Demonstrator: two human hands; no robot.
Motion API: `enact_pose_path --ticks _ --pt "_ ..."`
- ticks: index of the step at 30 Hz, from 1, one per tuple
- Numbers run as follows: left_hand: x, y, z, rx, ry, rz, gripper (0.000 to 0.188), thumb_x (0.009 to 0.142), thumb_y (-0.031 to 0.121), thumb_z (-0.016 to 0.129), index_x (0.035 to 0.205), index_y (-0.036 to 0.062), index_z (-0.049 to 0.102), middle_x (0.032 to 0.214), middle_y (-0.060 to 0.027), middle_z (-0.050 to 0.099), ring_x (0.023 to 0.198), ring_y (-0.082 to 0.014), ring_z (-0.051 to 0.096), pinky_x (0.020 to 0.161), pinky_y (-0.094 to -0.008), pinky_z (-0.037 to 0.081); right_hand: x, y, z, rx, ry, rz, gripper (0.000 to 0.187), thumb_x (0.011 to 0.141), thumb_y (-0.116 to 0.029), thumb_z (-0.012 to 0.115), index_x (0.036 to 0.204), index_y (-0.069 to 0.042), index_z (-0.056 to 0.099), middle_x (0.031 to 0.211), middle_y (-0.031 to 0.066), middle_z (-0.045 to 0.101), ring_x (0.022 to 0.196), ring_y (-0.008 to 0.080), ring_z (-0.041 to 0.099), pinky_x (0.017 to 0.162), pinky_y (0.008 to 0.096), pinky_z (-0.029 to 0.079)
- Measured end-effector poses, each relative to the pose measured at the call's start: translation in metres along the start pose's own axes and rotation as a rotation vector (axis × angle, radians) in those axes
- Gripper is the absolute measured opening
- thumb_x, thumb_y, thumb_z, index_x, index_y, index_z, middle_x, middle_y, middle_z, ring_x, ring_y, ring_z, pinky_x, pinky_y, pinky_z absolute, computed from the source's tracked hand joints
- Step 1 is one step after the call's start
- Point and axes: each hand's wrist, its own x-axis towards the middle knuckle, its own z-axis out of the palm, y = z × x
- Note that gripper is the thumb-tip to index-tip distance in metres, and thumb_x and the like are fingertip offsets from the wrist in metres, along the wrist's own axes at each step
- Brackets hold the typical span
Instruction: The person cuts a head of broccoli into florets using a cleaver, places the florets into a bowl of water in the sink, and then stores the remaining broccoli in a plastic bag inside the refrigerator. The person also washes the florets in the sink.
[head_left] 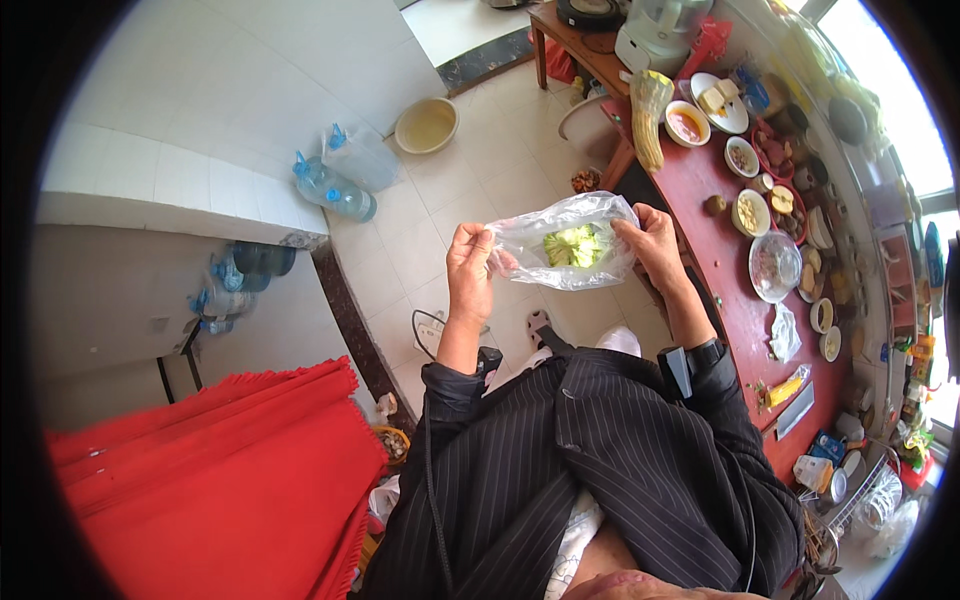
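Observation:
Stretched between my two hands is a see-through plastic bag [530, 222], held out above the tiled floor. Inside it lies a clump of pale green leafy vegetable [573, 247], whose exact kind I cannot make out. My left hand [470, 268] pinches the bag's left edge between thumb and fingers. At the opposite edge, my right hand [652, 245] grips the plastic, its thumb on top and some fingers hidden behind. The vegetable sits in the middle of the bag, apart from both hands.
To the right, a red table [708, 262] holds several bowls, a long squash [650, 120], a glass bowl [775, 266] and a cleaver [796, 411]. A basin [427, 126] and large water bottles [335, 187] stand on the floor. Red cloth [220, 480] covers the lower left.

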Motion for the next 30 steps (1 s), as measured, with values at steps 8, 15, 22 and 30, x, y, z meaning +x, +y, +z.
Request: enact_pose_path --ticks 8,15,22,30 --pt "0.084 0.026 -0.026 -0.104 0.013 0.026 0.005 0.098 0.012 0.055 0.099 0.0088 0.052 0.099 -0.0118 0.066 0.080 -0.0190 0.065 0.077 -0.0324 0.050 0.090 -0.041 0.055 0.196 -0.016 -0.066 0.016 0.077 -0.001 0.070 0.080 -0.006 0.055 0.069 -0.0046 0.053 0.058 0.0031 0.048 0.052 0.0192 0.037" --pt "0.182 0.043 -0.021 0.041 -0.072 0.011 0.017 0.092 0.004 0.062 0.104 0.0078 0.050 0.098 -0.0061 0.061 0.089 -0.0154 0.061 0.082 -0.0309 0.049 0.198 -0.081 0.086 0.315 -0.326 -0.097 0.013 0.083 0.004 0.064 0.092 -0.004 0.058 0.083 -0.0041 0.058 0.064 0.0021 0.052 0.056 0.0194 0.041" --pt "0.295 0.056 0.017 0.469 -0.232 0.056 0.047 0.080 -0.004 0.071 0.122 0.0071 0.055 0.104 -0.0010 0.058 0.093 -0.0100 0.057 0.078 -0.0250 0.049 0.296 -0.140 0.121 0.187 -0.686 -0.115 0.013 0.087 0.001 0.061 0.098 -0.004 0.065 0.078 -0.0062 0.059 0.070 0.0007 0.051 0.063 0.0198 0.043" --pt "0.440 0.090 0.001 0.326 0.053 -0.076 0.010 0.088 -0.002 0.058 0.096 0.0025 0.063 0.069 0.0024 0.058 0.059 -0.0055 0.053 0.054 -0.0219 0.040 0.430 -0.190 0.139 0.438 -0.589 -0.291 0.019 0.086 0.006 0.058 0.100 -0.002 0.068 0.094 0.0030 0.069 0.073 0.0069 0.058 0.064 0.0222 0.047"
